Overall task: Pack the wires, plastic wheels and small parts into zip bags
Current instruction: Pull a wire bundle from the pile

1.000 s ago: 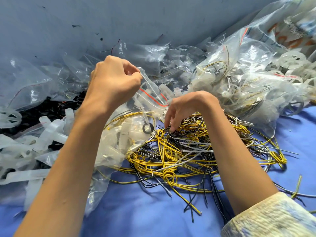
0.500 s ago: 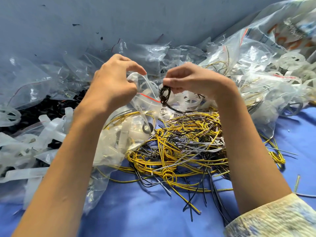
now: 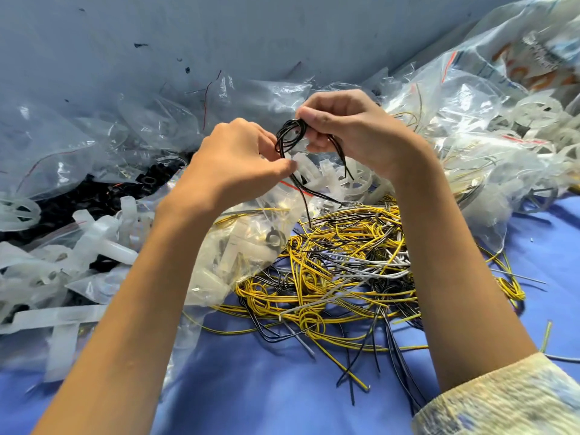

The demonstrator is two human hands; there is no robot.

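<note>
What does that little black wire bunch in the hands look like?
The black wire is thin and shiny, looped into a small loose coil with tails hanging down. The right hand pinches it in the air above the yellow wire pile. The left hand, pinching a clear zip bag, sits right beside its loops.

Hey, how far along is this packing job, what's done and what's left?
Done: filled bags lie heaped at the right, with wheels and wires inside. In hand: the right hand pinches a black wire coil above the zip bag whose edge the left hand appears to pinch. To do: a big wire tangle on the blue cloth and loose plastic parts at the left. Much remains.
</note>
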